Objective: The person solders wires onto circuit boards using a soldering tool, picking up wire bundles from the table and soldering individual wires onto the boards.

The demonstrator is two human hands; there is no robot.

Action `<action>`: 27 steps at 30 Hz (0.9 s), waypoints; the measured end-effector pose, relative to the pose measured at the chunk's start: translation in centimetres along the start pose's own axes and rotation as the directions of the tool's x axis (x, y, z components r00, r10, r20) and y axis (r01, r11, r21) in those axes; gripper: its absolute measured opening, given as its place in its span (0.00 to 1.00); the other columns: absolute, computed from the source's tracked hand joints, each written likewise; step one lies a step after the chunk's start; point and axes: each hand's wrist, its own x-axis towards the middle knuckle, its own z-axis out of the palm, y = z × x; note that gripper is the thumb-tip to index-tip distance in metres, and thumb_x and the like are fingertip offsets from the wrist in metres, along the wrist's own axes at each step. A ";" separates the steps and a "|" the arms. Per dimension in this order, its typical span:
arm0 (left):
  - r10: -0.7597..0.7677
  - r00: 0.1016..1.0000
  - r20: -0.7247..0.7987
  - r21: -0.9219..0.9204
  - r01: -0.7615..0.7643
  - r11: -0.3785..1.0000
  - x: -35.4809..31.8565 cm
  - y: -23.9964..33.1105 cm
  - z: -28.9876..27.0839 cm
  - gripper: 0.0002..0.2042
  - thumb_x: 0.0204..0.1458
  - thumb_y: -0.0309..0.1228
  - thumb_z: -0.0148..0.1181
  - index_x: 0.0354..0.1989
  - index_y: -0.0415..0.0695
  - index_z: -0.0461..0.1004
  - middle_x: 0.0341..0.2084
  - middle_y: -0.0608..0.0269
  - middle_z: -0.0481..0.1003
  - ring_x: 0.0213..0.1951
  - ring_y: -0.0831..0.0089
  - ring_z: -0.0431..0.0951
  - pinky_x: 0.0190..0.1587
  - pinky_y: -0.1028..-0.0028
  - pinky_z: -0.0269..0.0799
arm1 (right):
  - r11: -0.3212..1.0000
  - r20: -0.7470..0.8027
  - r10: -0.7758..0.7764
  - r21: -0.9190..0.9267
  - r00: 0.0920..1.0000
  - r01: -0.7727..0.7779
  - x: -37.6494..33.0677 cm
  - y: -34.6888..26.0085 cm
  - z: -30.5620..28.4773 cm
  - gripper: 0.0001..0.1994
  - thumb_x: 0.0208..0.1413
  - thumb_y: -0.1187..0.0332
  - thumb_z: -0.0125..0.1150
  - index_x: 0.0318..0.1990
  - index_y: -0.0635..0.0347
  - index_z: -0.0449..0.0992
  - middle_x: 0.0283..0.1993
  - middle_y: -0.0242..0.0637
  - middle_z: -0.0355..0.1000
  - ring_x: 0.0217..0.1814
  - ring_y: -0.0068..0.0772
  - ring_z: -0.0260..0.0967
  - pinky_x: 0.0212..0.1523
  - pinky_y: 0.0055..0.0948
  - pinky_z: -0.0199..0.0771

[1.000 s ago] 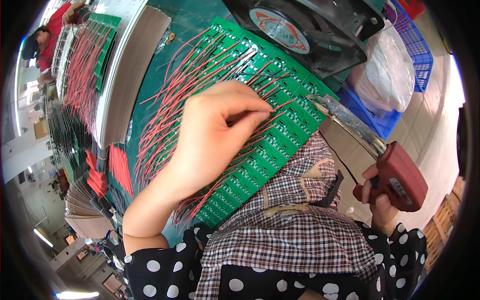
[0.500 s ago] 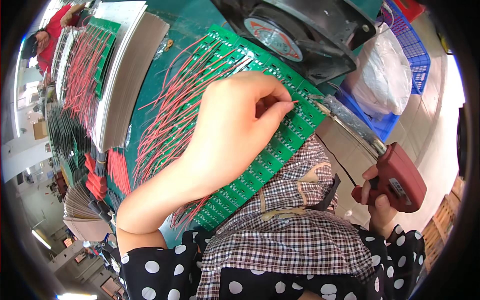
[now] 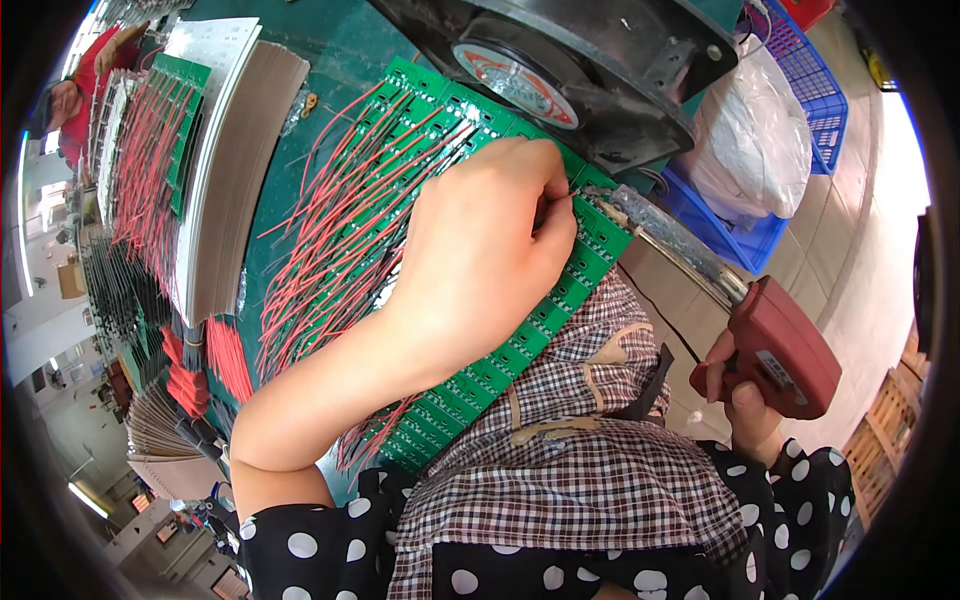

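My left hand (image 3: 485,245) reaches over a green circuit board panel (image 3: 440,425), thumb and forefinger pinched at its far right edge. A bit of red wire shows at the fingertips; most of it is hidden by the hand. Rows of red and black wires (image 3: 340,215) stick out from the panel's left side. To the right, my right hand (image 3: 745,400) is wrapped around the handle of a dark red soldering gun (image 3: 785,350). Its long metal barrel points up and left, and the tip lies close beside my left fingertips at the board's edge.
A black fan (image 3: 570,70) stands just behind the panel. On the left are a thick paper stack (image 3: 235,190), a wired board (image 3: 165,150) and bundles of red wire (image 3: 228,355). Blue baskets (image 3: 745,240) and a white plastic bag (image 3: 755,140) sit at right. Another person is at far left.
The whole view has shifted slightly, moving things left in the picture. The soldering gun's tip has come nearer to my left fingertips, which remain pinched at the board's edge.
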 end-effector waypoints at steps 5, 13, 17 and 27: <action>0.002 1.000 0.005 0.034 -0.002 0.999 0.3 0.0 -0.1 0.03 0.43 0.24 0.59 0.25 0.36 0.73 0.19 0.61 0.73 0.18 0.76 0.68 0.22 0.75 0.63 | 0.999 0.016 -0.028 -0.018 0.999 0.028 0.1 0.3 -0.1 0.40 0.48 0.41 0.62 0.55 0.70 0.60 0.26 0.33 0.67 0.19 0.20 0.60 0.21 0.20 0.59; -0.022 0.999 0.026 0.013 0.022 1.000 0.2 0.1 -0.2 0.04 0.43 0.24 0.58 0.25 0.37 0.73 0.19 0.61 0.73 0.19 0.77 0.68 0.23 0.76 0.63 | 0.999 0.026 -0.004 -0.033 1.000 0.004 0.0 0.3 0.2 0.40 0.48 0.43 0.64 0.56 0.69 0.59 0.31 0.35 0.68 0.21 0.21 0.61 0.22 0.20 0.60; -0.021 0.999 0.031 0.020 0.021 1.000 0.2 0.0 -0.3 0.04 0.43 0.24 0.58 0.25 0.37 0.73 0.19 0.61 0.73 0.19 0.77 0.68 0.23 0.76 0.63 | 0.999 -0.015 -0.031 0.015 0.999 0.031 -0.2 0.2 0.3 0.41 0.47 0.41 0.64 0.56 0.69 0.60 0.40 0.39 0.67 0.22 0.21 0.62 0.22 0.20 0.60; -0.036 0.998 0.044 0.007 0.036 0.999 0.3 0.0 -0.3 0.04 0.43 0.24 0.58 0.25 0.36 0.73 0.19 0.62 0.74 0.19 0.77 0.69 0.23 0.76 0.64 | 0.995 0.077 0.068 -0.075 0.995 -0.062 0.2 -0.3 0.5 0.34 0.46 0.37 0.61 0.40 0.64 0.67 0.28 0.31 0.62 0.22 0.19 0.60 0.26 0.22 0.61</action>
